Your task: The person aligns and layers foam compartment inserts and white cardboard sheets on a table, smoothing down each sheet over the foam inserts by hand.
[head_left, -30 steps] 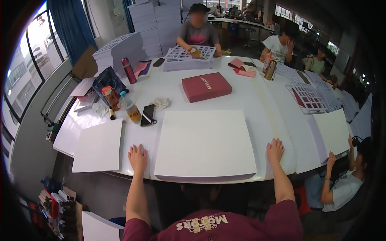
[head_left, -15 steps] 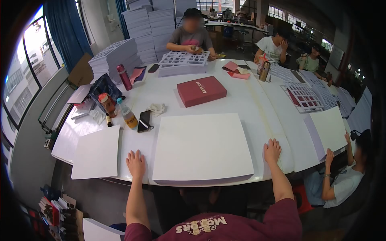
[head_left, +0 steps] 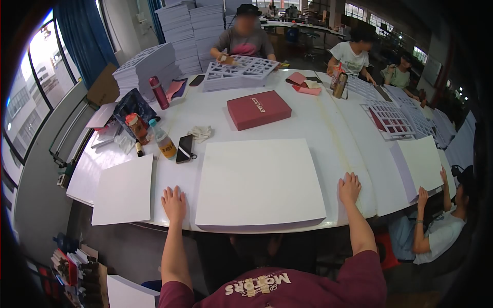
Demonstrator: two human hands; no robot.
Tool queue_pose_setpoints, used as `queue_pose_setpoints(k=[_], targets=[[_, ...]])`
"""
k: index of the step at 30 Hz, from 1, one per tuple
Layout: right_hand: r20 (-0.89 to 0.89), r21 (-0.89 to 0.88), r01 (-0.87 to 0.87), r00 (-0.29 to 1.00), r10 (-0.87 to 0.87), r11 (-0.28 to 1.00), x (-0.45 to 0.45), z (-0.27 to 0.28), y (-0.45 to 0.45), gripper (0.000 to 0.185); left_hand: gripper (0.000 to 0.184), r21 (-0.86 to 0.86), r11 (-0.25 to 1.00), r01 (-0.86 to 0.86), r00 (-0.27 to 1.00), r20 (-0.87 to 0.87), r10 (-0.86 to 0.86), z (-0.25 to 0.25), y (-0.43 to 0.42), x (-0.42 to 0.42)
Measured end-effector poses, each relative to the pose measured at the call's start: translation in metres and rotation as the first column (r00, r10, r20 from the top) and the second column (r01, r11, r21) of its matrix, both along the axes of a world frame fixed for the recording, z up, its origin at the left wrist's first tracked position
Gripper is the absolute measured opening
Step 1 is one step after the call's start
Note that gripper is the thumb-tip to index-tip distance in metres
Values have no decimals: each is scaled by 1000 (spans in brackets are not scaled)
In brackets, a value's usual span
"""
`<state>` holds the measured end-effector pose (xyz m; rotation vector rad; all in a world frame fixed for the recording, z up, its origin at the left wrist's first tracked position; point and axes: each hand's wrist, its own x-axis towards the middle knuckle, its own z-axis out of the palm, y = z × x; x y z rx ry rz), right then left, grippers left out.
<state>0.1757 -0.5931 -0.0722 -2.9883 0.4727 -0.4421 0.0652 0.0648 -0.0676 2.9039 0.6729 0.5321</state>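
A large white sheet stack or flat box (head_left: 261,182) lies on the white table in front of me; I cannot tell which. My left hand (head_left: 174,203) rests palm down on the tabletop, just left of it, fingers slightly spread and holding nothing. On the other side my right hand (head_left: 349,188) lies flat on the table, apart from the white piece. Left of my left hand is a white board (head_left: 123,190) reaching the table edge. Beyond the big white piece sits a closed red box (head_left: 259,110) with "EXPLICIT" on its lid.
A phone (head_left: 185,149), a drink bottle (head_left: 163,141), a crumpled cloth (head_left: 201,133) and a red flask (head_left: 158,93) stand or lie to the left. Across the table a co-worker handles a white grid panel (head_left: 241,70). At right another person holds a white board (head_left: 425,160).
The co-worker opposite has shifted a hand over the grid panel, which now sits differently. A person at back right has lowered a hand from the head. My hands stay put.
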Motion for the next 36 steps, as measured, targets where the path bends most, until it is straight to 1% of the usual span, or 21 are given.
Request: queue_pose_setpoints(k=[5,11,18,36], targets=[[12,-19,-1,1000,1,1000,1,-5,-2,50,44,5,1000,11,1000,16,-11,-1,0,-1],[6,18,-11,1000,11,1000,0,0,-1,51,44,2,1000,5,1000,16,-5,1,-1,0],[19,-6,-10,1000,10,1000,0,-2,-1,51,44,13,1000,20,999,26,-20,0,-1,-1],[17,-2,-14,1000,14,1000,1,-2,-2,52,45,-10,1000,3,1000,-12,-3,4,-2,-1]])
